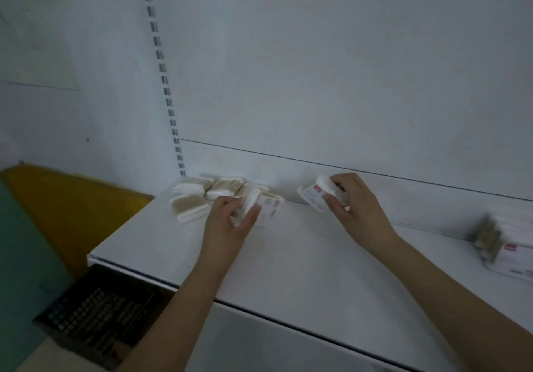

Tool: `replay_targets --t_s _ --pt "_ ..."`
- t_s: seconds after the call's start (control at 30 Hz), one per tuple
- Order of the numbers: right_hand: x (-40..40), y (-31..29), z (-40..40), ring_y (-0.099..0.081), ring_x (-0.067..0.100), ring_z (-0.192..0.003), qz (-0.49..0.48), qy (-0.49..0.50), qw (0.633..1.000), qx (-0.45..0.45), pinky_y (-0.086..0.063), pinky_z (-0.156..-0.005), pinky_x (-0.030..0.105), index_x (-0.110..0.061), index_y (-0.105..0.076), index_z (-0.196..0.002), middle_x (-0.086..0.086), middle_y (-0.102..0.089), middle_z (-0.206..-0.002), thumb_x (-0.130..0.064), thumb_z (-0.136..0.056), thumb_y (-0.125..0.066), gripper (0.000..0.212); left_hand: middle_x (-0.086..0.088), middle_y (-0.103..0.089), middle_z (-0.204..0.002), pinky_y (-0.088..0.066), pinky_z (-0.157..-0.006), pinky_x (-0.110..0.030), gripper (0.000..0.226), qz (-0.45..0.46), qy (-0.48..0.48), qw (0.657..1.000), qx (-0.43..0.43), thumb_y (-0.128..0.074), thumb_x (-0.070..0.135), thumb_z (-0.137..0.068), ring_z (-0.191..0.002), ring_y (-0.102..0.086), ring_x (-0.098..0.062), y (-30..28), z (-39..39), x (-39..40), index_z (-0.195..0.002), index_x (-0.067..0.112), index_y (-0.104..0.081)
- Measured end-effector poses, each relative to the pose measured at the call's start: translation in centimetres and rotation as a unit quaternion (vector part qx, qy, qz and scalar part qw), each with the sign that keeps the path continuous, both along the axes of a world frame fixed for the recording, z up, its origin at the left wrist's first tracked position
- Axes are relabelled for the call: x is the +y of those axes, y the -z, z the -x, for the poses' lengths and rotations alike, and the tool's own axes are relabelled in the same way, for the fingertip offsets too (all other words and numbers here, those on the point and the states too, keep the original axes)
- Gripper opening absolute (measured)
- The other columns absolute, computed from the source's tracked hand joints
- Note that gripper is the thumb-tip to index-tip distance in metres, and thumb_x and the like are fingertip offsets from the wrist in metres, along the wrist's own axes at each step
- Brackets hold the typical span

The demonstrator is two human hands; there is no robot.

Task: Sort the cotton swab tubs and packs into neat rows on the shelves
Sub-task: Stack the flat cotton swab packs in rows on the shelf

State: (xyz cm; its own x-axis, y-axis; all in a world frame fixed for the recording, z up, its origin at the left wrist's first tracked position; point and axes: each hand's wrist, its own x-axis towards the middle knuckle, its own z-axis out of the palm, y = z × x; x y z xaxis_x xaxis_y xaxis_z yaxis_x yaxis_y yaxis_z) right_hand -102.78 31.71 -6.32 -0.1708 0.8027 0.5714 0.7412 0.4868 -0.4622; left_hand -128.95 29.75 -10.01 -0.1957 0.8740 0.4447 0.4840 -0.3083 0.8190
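A white metal shelf (302, 262) juts from a pale back panel (331, 69), with a slotted upright (163, 69) running down the panel's left edge to the shelf's back corner.

The left hand (227, 224) has its grip clamped on a cotton swab pack (253, 206), thumb on the near right side and fingers curled over the left, the pack tipped up on edge with its white swab tips showing on top and a printed label facing right. The right hand (354, 201) grips a second pack (315, 194), fingers curled round its right end and thumb underneath; this pack is lifted off the shelf, close to the back panel, its label with a small red mark facing the camera. The two hands are well apart, both near the back of the shelf.

Just beside the left hand, in the back left corner, lies a cluster of packs (199, 194): several clear packs of wooden-stemmed swabs, some lying flat, some leaning on each other, not in a straight row. The pack in the left hand touches or overlaps this cluster; blur hides the exact contact.

Far right on the shelf sits another stack of packs (501, 245), blurred, with tan stems and a white label with a red mark.

Below the shelf's left end is a dark crate (95, 317) with a grid wall, and behind it a yellow board (66, 198) leaning by the wall
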Motion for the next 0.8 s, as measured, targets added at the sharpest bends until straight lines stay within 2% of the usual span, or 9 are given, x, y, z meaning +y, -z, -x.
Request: replay_targets --t_s 0.07,0.13,0.27,0.37,0.47,0.53,0.67,0.73,0.8 --pt "-1.5 -0.6 -2.4 -0.051 0.0 -0.089 0.007 0.005 1.0 -0.014 -0.037 -0.069 0.007 -0.024 -0.06 -0.112 -0.012 -0.054 -0.104 -0.027 -0.097 -0.061 0.015 0.013 -0.056 -0.09 -0.039 -0.066 -0.008 0.013 0.013 0.028 0.999 0.015 -0.072 0.032 -0.09 -0.078 -0.054 0.006 -0.5 -1.0 -0.3 -0.089 0.021 -0.064" --pt "-3.1 -1.1 -4.8 -0.053 -0.003 -0.09 0.018 0.015 1.0 -0.012 -0.037 -0.071 0.006 -0.026 -0.062 -0.11 -0.015 -0.056 -0.099 -0.026 -0.096 -0.063 0.014 0.01 -0.059 -0.088 -0.04 -0.065 -0.01 0.012 0.02 0.074 0.997 0.033 -0.07 0.032 -0.09 -0.079 -0.055 -0.001 -1.5 -3.0 -0.7 -0.083 0.024 -0.064" --pt "-6.9 -1.4 -10.4 -0.053 -0.001 -0.09 0.019 0.077 0.997 -0.009 -0.04 -0.077 0.009 -0.02 -0.061 -0.113 -0.016 -0.057 -0.102 -0.019 -0.093 -0.067 0.021 0.01 -0.063 -0.085 -0.042 -0.064 -0.012 0.012 -0.008 0.176 0.982 0.065 -0.073 0.029 -0.088 -0.079 -0.058 -0.002 -3.4 -9.2 -1.5 -0.085 0.036 -0.064" --pt "-10.2 -2.0 -15.2 -0.05 -0.004 -0.092 0.028 0.125 0.991 -0.048 -0.039 -0.077 0.009 -0.022 -0.059 -0.114 -0.019 -0.056 -0.104 -0.023 -0.094 -0.066 0.021 0.01 -0.064 -0.085 -0.04 -0.063 -0.012 0.005 -0.02 0.247 0.964 0.096 -0.072 0.033 -0.087 -0.08 -0.059 -0.007 -4.4 -14.0 -1.5 -0.09 0.03 -0.07" --pt "-13.3 -3.2 -20.3 -0.051 0.004 -0.095 0.028 0.182 0.978 -0.102 -0.041 -0.077 0.019 -0.025 -0.061 -0.111 -0.017 -0.058 -0.103 -0.025 -0.092 -0.069 0.02 0.009 -0.061 -0.085 -0.039 -0.062 -0.014 0.004 -0.022 0.327 0.938 0.111 -0.072 0.035 -0.087 -0.08 -0.059 -0.009 -5.2 -18.7 -1.6 -0.089 0.031 -0.07" --pt "-14.9 -3.9 -23.5 -0.054 0.011 -0.096 0.029 0.219 0.969 -0.106 -0.041 -0.078 0.024 -0.022 -0.065 -0.111 -0.013 -0.063 -0.102 -0.023 -0.09 -0.072 0.022 0.01 -0.058 -0.087 -0.038 -0.063 -0.013 0.005 -0.022 0.372 0.918 0.133 -0.072 0.037 -0.087 -0.081 -0.058 -0.006 -5.7 -22.0 -1.7 -0.09 0.033 -0.069" --pt "-16.8 -5.1 -28.8 -0.057 0.009 -0.09 0.065 0.258 0.961 -0.076 -0.041 -0.081 0.012 -0.02 -0.07 -0.109 -0.01 -0.065 -0.101 -0.021 -0.086 -0.076 0.024 0.014 -0.054 -0.094 -0.036 -0.068 -0.008 0.015 -0.022 0.404 0.893 0.195 -0.072 0.04 -0.088 -0.087 -0.054 0.003 -5.5 -29.1 -1.7 -0.099 0.03 -0.069" --pt "-17.0 -5.1 -30.7 -0.056 0.001 -0.087 0.085 0.247 0.962 -0.081 -0.044 -0.08 0.014 -0.022 -0.07 -0.109 -0.01 -0.062 -0.102 -0.019 -0.086 -0.075 0.024 0.014 -0.054 -0.094 -0.04 -0.072 -0.011 0.024 -0.034 0.402 0.895 0.191 -0.074 0.038 -0.086 -0.083 -0.053 0.004 -5.2 -32.1 -1.8 -0.105 0.024 -0.069" --pt "-16.8 -4.7 -32.2 -0.053 -0.002 -0.086 0.094 0.245 0.96 -0.096 -0.043 -0.08 0.016 -0.022 -0.069 -0.11 -0.011 -0.059 -0.103 -0.019 -0.087 -0.074 0.024 0.017 -0.058 -0.098 -0.045 -0.081 -0.019 0.031 -0.02 0.398 0.899 0.181 -0.078 0.037 -0.083 -0.086 -0.054 0.005 -5.1 -34.4 -2.0 -0.109 0.031 -0.064"
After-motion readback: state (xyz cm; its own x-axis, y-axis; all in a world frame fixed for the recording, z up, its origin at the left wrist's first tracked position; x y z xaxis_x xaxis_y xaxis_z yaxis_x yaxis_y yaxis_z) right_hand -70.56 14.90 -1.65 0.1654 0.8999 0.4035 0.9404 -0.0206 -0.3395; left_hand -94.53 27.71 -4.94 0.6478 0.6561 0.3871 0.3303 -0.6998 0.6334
